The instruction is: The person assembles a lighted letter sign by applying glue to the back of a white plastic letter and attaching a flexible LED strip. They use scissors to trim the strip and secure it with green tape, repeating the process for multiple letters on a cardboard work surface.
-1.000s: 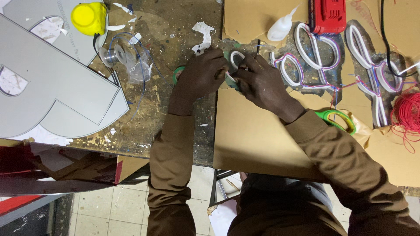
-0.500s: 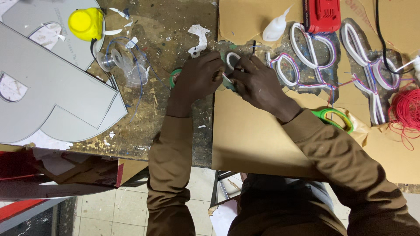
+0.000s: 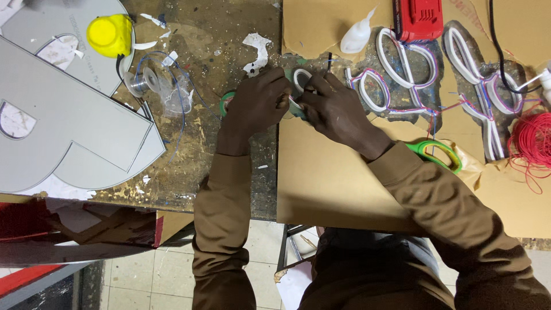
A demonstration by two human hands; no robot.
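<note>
White curved neon strip piece (image 3: 301, 80), pinched between both hands' fingers.

Head view, straight down, near workbench (image 3: 189, 172)

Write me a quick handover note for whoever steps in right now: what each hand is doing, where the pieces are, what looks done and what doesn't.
Left hand: closed on the small white loop piece from the left, at the cardboard sheet's edge.
Right hand: pinching the same piece from the right; a green-edged bit shows between the hands, unclear what.
Nearby: green tape roll partly under the left hand, green scissors by the right sleeve, white glue bottle, red battery pack, red wire coil.
Done, seemingly: white tube letters lie shaped and wired on the cardboard.
Left: the loop piece is still in hand, not laid with the others.
</note>
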